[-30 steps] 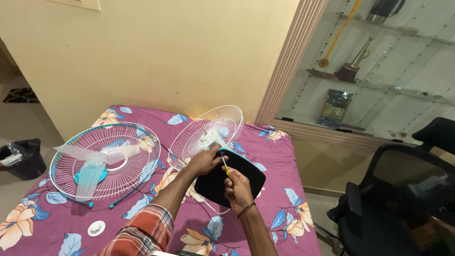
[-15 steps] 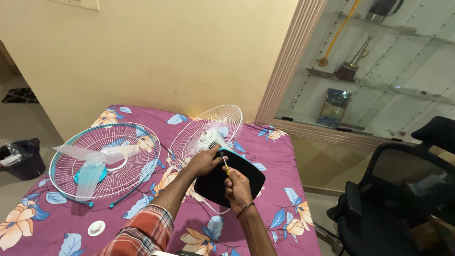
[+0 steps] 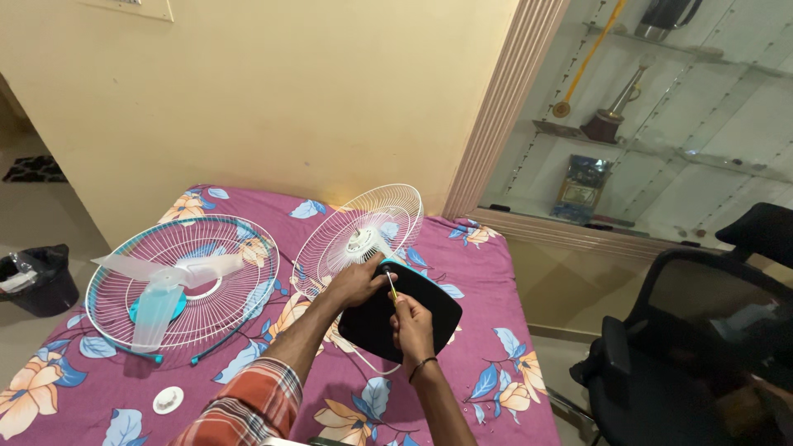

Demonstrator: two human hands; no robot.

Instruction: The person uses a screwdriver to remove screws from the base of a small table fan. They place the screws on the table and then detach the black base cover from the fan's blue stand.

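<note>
R hand (image 3: 410,318) grips yellow screwdriver (image 3: 391,284) on black fan base (image 3: 429,310); L hand (image 3: 355,281) steadies it.

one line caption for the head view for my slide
Right hand drives yellow-handled screwdriver into black fan base; left hand steadies it.

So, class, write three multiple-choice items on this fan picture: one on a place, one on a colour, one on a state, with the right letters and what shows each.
1. Where does the clear fan blade lie?
A. in the grille with the teal rim
B. on the office chair
C. on the glass shelf

2. What colour is the fan base?
A. white
B. black
C. orange

3. What is the right hand doing?
A. lying flat on the bedspread
B. gripping a screwdriver
C. hanging free

Key: 1 A, the blade rests inside that grille; 2 B, the base looks black against the purple bedspread; 3 B, its fingers close round the tool while the left hand steadies the fan's neck.
</note>
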